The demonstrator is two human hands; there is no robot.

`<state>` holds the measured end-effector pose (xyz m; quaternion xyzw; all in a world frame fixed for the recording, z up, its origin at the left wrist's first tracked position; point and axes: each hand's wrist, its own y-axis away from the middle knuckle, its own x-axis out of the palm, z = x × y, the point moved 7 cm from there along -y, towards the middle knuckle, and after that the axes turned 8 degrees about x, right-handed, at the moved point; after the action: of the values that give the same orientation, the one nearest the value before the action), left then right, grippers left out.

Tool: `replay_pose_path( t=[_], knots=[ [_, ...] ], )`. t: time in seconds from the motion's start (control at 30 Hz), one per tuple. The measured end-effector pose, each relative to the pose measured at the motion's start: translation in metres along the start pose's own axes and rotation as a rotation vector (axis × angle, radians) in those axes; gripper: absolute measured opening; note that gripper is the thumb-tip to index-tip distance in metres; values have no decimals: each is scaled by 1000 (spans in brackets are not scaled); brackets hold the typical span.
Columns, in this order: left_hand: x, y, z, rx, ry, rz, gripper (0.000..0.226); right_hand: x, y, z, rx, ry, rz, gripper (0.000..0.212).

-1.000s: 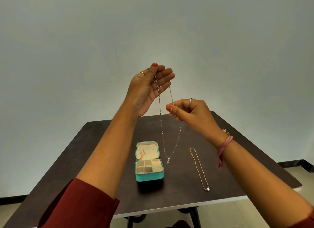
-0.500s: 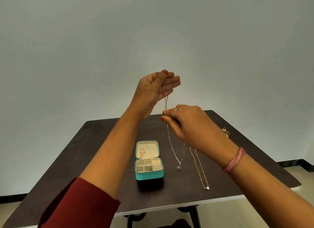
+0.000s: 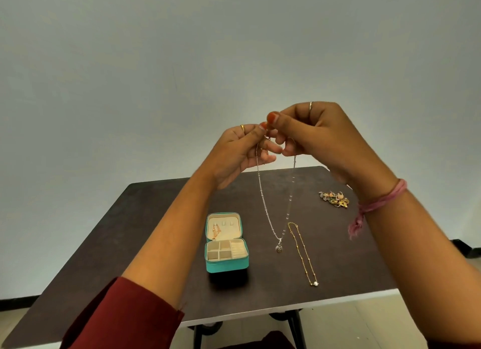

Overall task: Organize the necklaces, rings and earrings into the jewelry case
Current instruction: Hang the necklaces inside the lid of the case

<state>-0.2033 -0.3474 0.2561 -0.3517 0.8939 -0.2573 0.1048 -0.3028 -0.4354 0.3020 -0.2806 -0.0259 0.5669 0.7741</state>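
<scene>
Both hands meet mid-frame: left hand (image 3: 240,151) and right hand (image 3: 312,132) each pinch an end of the silver necklace (image 3: 263,200). It looks feather-light, limp and tangle-prone, pendant (image 3: 279,248) dangling below, so take it by the clasp ends.

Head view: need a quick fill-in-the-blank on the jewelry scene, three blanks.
1. Both hands hold the silver necklace up by its ends; its pendant hangs to the ____ of the teal jewelry case.
2. The case's lid stands ____.
3. The gold necklace lies on the ____.

Missing: right; open; table
</scene>
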Motion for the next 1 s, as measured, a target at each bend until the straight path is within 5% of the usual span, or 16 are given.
replay_pose_path(
  t=[0.6, 1.0],
  knots=[
    [3, 12, 8, -141, 316, 120, 35, 4, -11, -69, 308, -469, 41, 16],
    [-10, 11, 7, -78, 458, -127, 35, 37, 9, -99, 270, -452, 55, 23]
  ],
)
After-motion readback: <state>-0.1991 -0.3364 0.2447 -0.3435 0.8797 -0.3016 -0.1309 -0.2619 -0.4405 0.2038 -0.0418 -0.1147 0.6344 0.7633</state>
